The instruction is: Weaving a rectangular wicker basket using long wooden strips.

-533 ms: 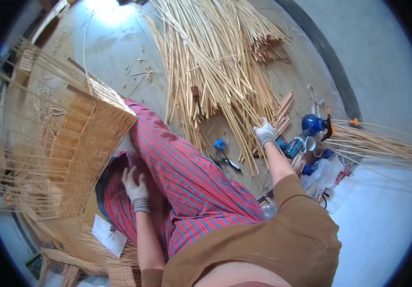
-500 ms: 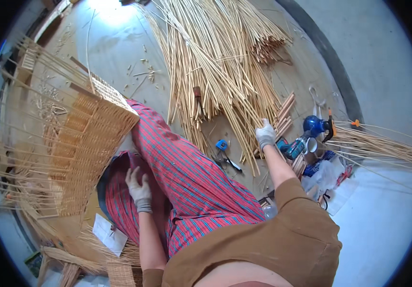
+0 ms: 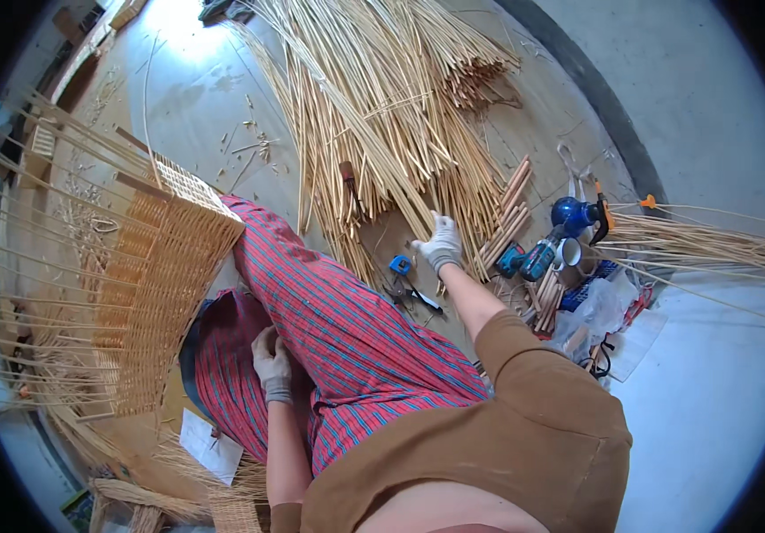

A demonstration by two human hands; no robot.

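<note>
Gloved hands: right hand (image 3: 440, 244) spread over pale willow rods (image 3: 382, 115) strewn across the concrete floor (image 3: 196, 89), left hand (image 3: 271, 360) loosely curled, empty, on the red plaid trousers (image 3: 347, 329).

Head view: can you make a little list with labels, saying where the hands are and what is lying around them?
right hand: gloved, stretched out to the floor at the near end of the cane pile
left hand: gloved, resting on the red checked trousers
basket: half-woven, stakes sticking out, beside the left knee
near right hand: small blue tool, cutters
further right: blue drill, short sticks
</note>
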